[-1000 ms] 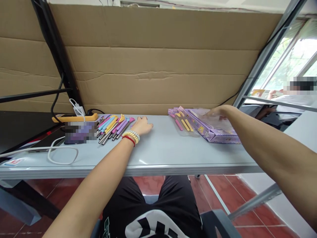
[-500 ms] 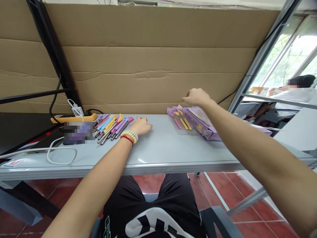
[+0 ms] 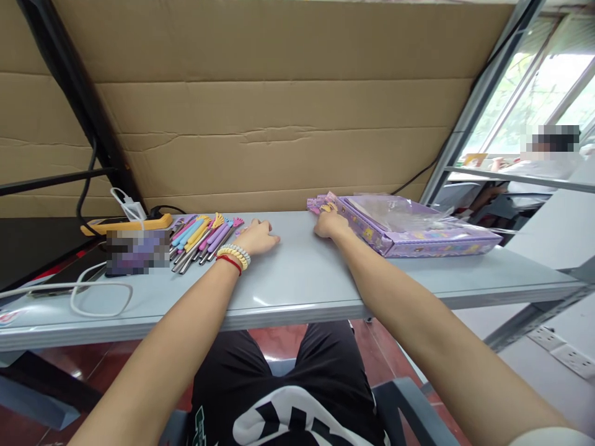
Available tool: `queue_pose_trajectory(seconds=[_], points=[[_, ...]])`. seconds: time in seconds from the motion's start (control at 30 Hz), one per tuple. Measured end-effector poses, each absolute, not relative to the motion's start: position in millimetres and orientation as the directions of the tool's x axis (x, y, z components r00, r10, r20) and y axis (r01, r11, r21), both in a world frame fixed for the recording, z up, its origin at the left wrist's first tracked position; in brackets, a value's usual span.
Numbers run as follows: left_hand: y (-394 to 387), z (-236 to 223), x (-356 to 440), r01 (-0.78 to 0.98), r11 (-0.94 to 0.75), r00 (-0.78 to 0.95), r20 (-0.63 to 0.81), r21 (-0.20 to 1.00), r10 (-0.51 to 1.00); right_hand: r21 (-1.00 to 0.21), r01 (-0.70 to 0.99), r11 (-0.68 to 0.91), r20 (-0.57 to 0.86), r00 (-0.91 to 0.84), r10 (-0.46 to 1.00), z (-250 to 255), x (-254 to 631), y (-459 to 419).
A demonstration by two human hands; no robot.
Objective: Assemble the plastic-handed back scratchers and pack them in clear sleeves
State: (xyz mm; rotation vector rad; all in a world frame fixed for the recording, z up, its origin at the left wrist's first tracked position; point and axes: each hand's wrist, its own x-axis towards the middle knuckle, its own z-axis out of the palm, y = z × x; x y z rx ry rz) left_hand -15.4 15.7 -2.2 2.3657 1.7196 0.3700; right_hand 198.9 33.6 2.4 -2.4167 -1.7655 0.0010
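My left hand [image 3: 259,238] rests on the table with its fingers apart and nothing visibly held. To its left lies a pile of pen-like sticks [image 3: 199,238] with purple, blue, yellow and pink grips and silver ends. A pink bit shows at that hand's edge. My right hand [image 3: 331,224] is closed, knuckles up, at yellow-topped sticks [image 3: 329,206] on the left of a purple patterned box [image 3: 430,248]. Its fingertips are hidden, so what they hold cannot be made out. Clear plastic wrap [image 3: 404,209] lies over the box top.
At the left are a blurred phone [image 3: 139,253], a yellow-edged device [image 3: 125,224], a white charger [image 3: 133,209] and a looping white cable [image 3: 102,314]. A cardboard panel [image 3: 279,142] stands behind the table [image 3: 288,279]. Another person [image 3: 543,164] sits beyond the right frame post.
My right hand has come down and to the left from above the box to the sticks beside it. My left hand stays by the pile. The view has shifted slightly.
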Motion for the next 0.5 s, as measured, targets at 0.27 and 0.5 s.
queue_pose_trajectory(seconds=[0.27,0.5], points=[[23,-10,-17,0.904,-0.368,0.347,0.127,0.218,0.929,-0.224,0.967,-0.123,-0.017,0.122,0.992,8,190,19],[21,-7,-15,0.888,-0.404,0.377,0.153,0.219,0.913,-0.183,0.981,-0.061,-0.092,0.045,0.995,-1,175,26]])
